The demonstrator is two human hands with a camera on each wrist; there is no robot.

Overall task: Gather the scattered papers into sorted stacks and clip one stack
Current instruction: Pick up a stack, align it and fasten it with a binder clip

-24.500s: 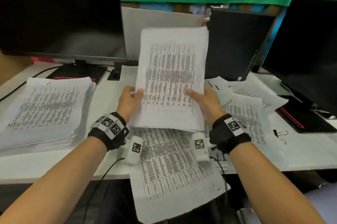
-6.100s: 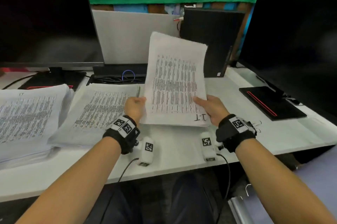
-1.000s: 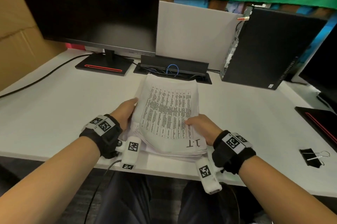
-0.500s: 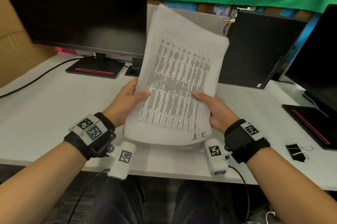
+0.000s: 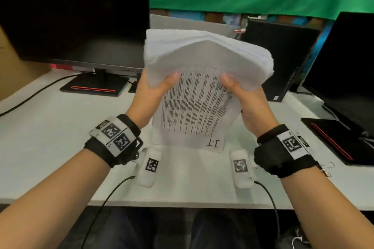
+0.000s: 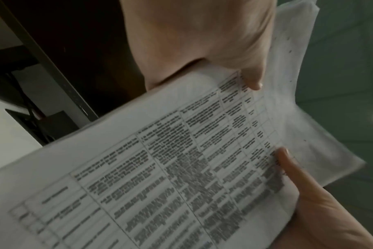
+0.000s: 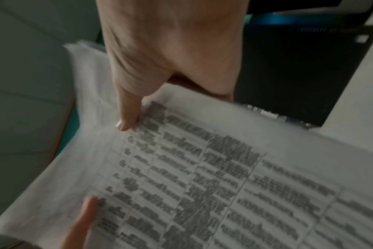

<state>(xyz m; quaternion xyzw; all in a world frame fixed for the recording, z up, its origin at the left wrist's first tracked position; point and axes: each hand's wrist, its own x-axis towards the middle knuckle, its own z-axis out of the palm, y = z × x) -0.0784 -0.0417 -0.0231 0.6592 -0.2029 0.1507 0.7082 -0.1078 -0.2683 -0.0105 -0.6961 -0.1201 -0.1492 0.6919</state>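
Paper stack (image 5: 202, 86) upright over the desk (image 5: 50, 137), long axis 12 to 6, top edge curling over, gripped at 9 by left hand (image 5: 150, 97) and at 3 by right hand (image 5: 248, 103), thumbs in front, both equally near.

Bare forearms, no sleeves; black wrist straps (image 5: 109, 148) with white square-coded tags, plus white camera pods (image 5: 148, 167) (black cables trailing).

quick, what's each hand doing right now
Left hand: grips the left side of the thick white stack of printed papers.
Right hand: grips the stack's right side.
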